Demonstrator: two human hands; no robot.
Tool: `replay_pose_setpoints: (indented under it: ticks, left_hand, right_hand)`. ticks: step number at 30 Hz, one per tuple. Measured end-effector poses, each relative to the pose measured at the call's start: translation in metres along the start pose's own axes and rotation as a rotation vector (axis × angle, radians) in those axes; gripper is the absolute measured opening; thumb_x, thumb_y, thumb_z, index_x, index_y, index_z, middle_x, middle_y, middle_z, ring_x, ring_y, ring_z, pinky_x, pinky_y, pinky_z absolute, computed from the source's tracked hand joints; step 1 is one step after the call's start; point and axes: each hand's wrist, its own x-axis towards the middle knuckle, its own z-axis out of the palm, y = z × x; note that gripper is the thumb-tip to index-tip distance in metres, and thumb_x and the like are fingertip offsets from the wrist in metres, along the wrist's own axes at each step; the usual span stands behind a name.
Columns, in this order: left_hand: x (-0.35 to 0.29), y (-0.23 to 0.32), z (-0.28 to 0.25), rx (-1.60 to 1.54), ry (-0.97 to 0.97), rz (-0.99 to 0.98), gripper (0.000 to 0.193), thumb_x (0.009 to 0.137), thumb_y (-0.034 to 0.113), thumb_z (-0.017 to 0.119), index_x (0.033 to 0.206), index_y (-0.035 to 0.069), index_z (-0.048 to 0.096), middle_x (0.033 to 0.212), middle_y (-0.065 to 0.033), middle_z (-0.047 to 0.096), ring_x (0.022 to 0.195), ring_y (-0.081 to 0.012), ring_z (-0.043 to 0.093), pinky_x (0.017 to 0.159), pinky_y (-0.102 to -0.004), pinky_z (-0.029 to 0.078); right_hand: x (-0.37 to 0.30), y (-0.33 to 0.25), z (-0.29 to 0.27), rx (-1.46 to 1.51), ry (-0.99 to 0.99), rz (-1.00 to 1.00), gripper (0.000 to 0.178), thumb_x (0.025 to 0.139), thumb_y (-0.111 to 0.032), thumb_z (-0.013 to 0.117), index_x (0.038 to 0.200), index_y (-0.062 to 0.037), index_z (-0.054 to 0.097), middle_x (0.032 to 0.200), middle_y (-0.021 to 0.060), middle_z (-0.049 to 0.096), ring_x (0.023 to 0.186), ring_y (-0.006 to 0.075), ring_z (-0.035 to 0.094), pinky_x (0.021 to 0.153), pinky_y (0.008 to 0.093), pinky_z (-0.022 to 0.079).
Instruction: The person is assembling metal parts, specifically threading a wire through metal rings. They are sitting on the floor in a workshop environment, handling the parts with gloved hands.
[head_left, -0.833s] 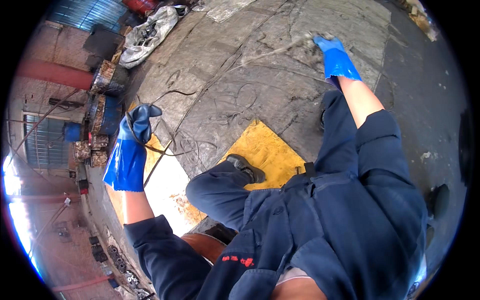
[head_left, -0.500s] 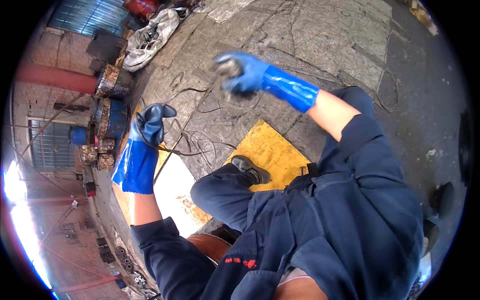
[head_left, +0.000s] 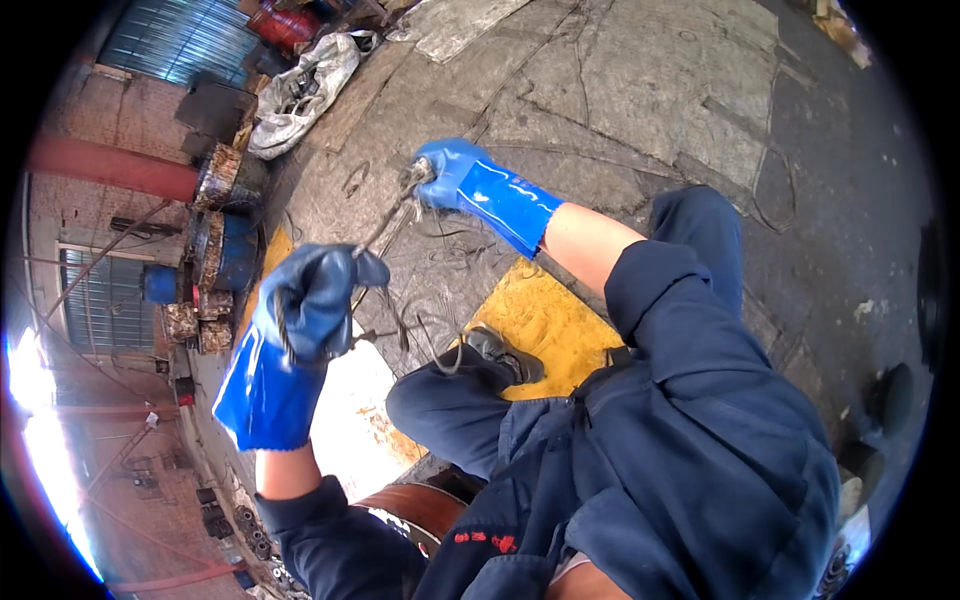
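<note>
Both my hands wear blue rubber gloves with long, shiny cuffs. My left hand is closed around a thin, dark grey twisted rope; one piece of it hangs over the back of the glove. Farther ahead and to the right, my right hand grips a grey, frayed wad of rag against the rope. The length between the hands looks nearly straight. Loose ends dangle below my left hand, above a white sheet and my bent knee.
A yellow board lies under my shoe on the worn, patched floor. Dirty blue drums stand at the left, by a brick wall. Beyond them lies a white sack. Cords trail across the floor at right.
My right hand has come down and left, bringing the blurred grey wad onto the rope. My left hand has moved slightly nearer, and the rope between the hands is now lifted and straighter.
</note>
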Motion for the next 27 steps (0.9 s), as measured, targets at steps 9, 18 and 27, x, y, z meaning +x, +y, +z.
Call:
replay_pose_setpoints:
  ticks: [9,18,27]
  left_hand:
    - [-0.054,-0.029,-0.066,0.125,0.342,0.23,0.03,0.099,0.022,0.057,0.086,-0.002,0.069,0.083,-0.0107,0.07,0.076,-0.0198,0.065,0.07,-0.0309,0.05]
    - [-0.089,-0.139,-0.189,0.682,0.348,0.106,0.014,0.099,0.01,0.053,0.098,0.001,0.065,0.082,-0.0067,0.065,0.071,-0.0113,0.056,0.064,-0.024,0.045]
    - [-0.153,-0.294,-0.245,0.254,0.483,-0.384,0.036,0.1,0.039,0.057,0.095,0.005,0.063,0.068,-0.0037,0.06,0.042,-0.0095,0.048,0.04,-0.0268,0.037]
  right_hand:
    - [0.029,0.104,-0.057,-0.345,0.177,0.409,0.034,0.072,-0.024,0.076,0.104,-0.0147,0.073,0.106,0.0115,0.073,0.097,0.0289,0.07,0.078,0.0413,0.056]
    - [0.026,0.097,-0.13,-0.93,0.139,0.215,0.029,0.075,-0.021,0.073,0.104,-0.0155,0.072,0.1,0.0103,0.072,0.097,0.034,0.069,0.076,0.0484,0.057]
    - [0.042,0.072,-0.13,-1.048,-0.064,0.24,0.03,0.078,-0.019,0.07,0.109,-0.0172,0.072,0.103,0.0103,0.072,0.101,0.0333,0.068,0.08,0.0483,0.057]
